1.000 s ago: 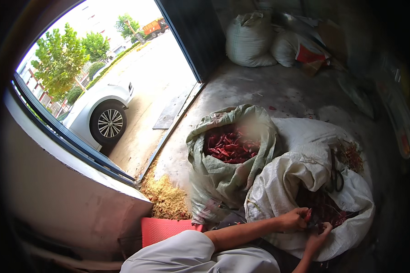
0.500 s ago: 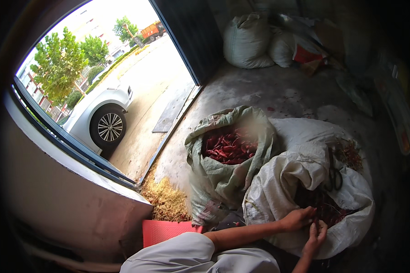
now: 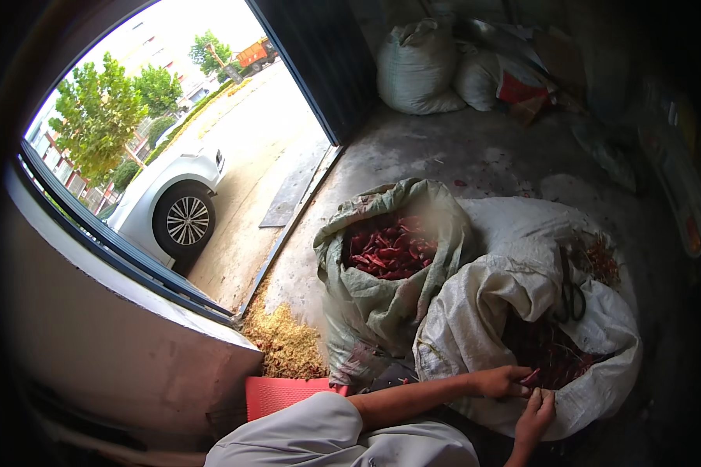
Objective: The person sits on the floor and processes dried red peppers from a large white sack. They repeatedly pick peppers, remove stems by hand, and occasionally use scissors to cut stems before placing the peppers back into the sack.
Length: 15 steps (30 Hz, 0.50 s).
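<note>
Over the near edge of an opened white woven sack (image 3: 459, 335), my two hands meet fingertip to fingertip. In my left hand (image 3: 501, 382) a dried red chili pepper (image 3: 531, 377) is pinched, its end showing past the fingers. My right hand (image 3: 536, 416) is closed in a pinch just below it; what its fingertips hold is too small to make out. Inside the sack lies a dark heap of dried red chilies (image 3: 549, 350). Black-handled scissors (image 3: 573, 300) rest on the sack's far side, beside the opening.
To the left stands a greenish sack (image 3: 374, 311) full of red chilies (image 3: 393, 247). A red plastic basket (image 3: 292, 395) sits by my leg, next to a yellowish pile of small bits (image 3: 288, 342). White sacks (image 3: 419, 70) stand at the back. A white car (image 3: 175, 183) is outside the doorway.
My left hand has moved slightly left and down, and the chili now shows at its fingertips. The right hand has shifted a little left, staying close to it.
</note>
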{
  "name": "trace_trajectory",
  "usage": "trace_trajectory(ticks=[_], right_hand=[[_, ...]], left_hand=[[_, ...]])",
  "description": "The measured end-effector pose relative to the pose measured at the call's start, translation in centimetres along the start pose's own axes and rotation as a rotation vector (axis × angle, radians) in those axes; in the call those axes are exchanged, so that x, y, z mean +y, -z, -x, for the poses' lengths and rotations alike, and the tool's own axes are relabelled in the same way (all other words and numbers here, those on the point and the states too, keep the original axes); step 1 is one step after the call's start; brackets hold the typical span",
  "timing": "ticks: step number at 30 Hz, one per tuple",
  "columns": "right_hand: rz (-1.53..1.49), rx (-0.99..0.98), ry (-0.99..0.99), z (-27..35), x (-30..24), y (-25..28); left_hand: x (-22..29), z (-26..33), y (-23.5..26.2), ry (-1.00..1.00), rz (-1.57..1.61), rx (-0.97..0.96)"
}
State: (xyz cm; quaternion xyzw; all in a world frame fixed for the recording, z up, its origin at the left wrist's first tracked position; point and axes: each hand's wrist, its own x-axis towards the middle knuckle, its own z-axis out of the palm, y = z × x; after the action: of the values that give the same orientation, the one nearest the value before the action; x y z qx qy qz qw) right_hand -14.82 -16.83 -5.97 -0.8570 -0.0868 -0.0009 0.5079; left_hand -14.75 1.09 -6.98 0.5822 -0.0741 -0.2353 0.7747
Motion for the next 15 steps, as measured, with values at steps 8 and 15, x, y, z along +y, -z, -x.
trace_trajectory(ticks=[8,15], right_hand=[[0.170,0.042,-0.004,0.8,-1.0,0.2],[0.343,0.127,0.209,0.1,-2.3,0.4]], left_hand=[[-0.9,-1.2,0.1,-0.369,-0.604,0.084],[0.2,-0.5,-0.9,0.016,-0.359,0.219]])
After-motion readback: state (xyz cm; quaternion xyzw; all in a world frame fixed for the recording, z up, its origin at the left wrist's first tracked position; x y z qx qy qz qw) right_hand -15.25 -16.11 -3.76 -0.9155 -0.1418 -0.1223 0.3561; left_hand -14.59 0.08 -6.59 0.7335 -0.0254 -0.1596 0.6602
